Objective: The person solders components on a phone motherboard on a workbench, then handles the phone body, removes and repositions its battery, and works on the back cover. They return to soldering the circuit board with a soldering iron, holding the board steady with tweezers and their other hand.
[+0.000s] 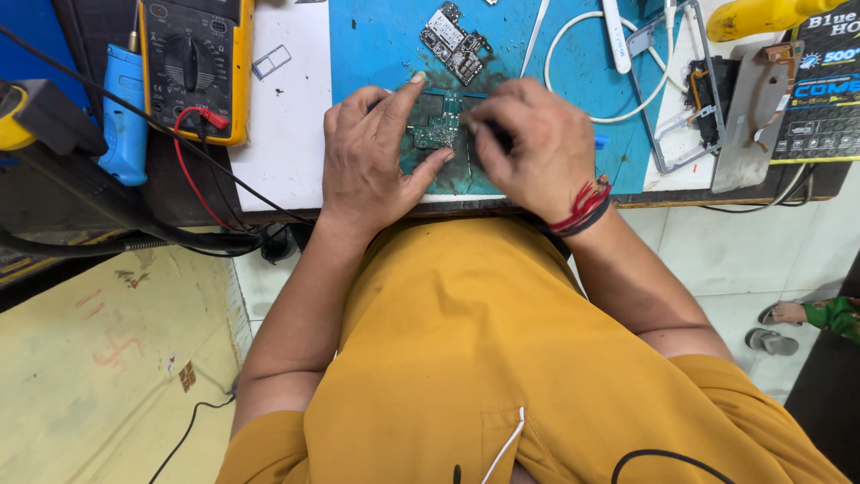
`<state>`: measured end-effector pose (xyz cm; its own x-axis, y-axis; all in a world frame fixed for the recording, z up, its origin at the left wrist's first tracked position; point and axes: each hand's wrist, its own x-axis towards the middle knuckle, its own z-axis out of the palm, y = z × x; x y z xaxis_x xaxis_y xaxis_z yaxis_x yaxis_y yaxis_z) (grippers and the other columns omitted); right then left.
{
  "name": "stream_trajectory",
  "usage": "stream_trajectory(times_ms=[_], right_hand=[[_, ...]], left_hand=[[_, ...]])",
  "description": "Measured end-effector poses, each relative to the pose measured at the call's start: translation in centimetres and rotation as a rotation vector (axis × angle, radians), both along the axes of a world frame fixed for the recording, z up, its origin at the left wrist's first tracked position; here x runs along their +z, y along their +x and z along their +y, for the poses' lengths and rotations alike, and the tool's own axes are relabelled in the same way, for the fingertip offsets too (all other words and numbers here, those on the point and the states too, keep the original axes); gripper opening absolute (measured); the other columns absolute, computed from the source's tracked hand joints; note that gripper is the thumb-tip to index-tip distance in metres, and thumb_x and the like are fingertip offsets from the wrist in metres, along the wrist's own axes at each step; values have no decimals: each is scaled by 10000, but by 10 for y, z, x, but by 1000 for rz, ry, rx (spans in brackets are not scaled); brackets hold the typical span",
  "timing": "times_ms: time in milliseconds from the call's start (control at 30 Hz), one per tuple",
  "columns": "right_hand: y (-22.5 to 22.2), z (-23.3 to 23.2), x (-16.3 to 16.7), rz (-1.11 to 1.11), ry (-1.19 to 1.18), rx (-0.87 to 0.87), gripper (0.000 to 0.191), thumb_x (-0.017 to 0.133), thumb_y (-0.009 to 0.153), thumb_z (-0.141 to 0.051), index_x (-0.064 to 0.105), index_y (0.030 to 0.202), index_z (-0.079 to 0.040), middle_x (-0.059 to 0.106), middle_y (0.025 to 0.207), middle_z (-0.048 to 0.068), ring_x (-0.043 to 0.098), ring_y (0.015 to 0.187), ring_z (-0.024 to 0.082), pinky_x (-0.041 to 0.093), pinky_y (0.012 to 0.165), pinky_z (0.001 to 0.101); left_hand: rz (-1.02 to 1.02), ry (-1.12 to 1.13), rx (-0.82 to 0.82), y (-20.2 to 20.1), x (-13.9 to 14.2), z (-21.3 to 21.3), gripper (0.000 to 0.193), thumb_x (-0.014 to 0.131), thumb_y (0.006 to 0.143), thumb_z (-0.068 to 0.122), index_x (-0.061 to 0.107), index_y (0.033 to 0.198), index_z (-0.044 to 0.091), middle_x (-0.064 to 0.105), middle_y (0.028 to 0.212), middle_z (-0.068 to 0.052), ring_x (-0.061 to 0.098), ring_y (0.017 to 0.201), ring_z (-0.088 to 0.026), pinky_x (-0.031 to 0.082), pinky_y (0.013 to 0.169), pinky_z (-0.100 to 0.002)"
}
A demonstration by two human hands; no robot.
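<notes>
We see our left hand [372, 157] resting on the worn blue rubber work mat [385, 45], thumb & index finger pinching the small green circuit board [436, 132] at its left edge, so it's grasping the board. The board lies flat on the mat, approx. centre of view, between both hands. Our right hand [533, 143] sits at 3 o'clock of the board, touching it, fingers clenched round a thin dark tool [498, 136]; most of the tool is hidden, so we can't tell what kind it is. A red thread band [584, 208] wraps the right wrist.

At 12 o'clock of the board, a 2nd dark circuit board w/ metal shields [455, 40] lies on the mat, apart from it. At 10 o'clock, on the bench [287, 134], stands a yellow multimeter w/ black dial [193, 63], its red lead [193, 170] looping down. A blue plastic tool handle [124, 112] lies at 9 o'clock of the meter. A white cable [582, 63] curls at 2 o'clock.
</notes>
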<state>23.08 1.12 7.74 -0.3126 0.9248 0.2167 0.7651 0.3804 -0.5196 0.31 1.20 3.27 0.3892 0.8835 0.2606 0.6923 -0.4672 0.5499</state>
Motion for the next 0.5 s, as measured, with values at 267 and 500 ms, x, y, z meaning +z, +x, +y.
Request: stream_trajectory(times_ms=[267, 500], right_hand=[[10, 28, 5, -71, 333, -11, 265, 745, 941, -36, 681, 1197, -49, 645, 1274, 148, 609, 1209, 358, 478, 1023, 464], [-15, -9, 3, 147, 232, 182, 269, 822, 929, -65, 681, 1157, -49, 659, 1291, 137, 632, 1162, 351, 490, 1008, 465]], left_hand=[[-171, 69, 7, -4, 6, 0, 705, 824, 968, 282, 452, 1533, 83, 601, 1468, -108, 570, 1280, -285, 434, 1112, -431], [-1136, 123, 305, -84, -10, 65, 447, 567, 1223, 62, 305, 1581, 119, 557, 1126, -49, 448, 795, -124, 397, 722, -266]])
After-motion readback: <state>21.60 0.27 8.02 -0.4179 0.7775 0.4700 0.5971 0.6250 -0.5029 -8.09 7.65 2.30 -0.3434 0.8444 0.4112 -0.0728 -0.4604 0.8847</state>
